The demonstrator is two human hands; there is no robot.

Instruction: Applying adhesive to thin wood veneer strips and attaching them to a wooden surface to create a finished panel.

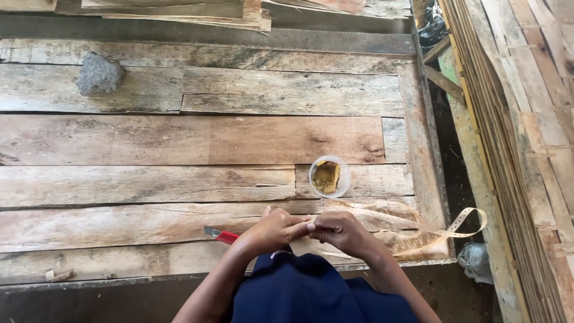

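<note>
two hands, a left hand [272, 229] and a right hand [341, 230], meet over one wooden tabletop [149, 143] made of weathered planks. on it sit one grey stone [99, 74], one small clear plastic cup [329, 176], one red-handled utility knife [221, 235] and one pale perforated strip of tape [418, 225]. one tall stack of thin wood sheets [526, 119] stands along the right side, and another stack of veneer [179, 11] lies at the top edge.

No packages, labels, signs, screens.
</note>
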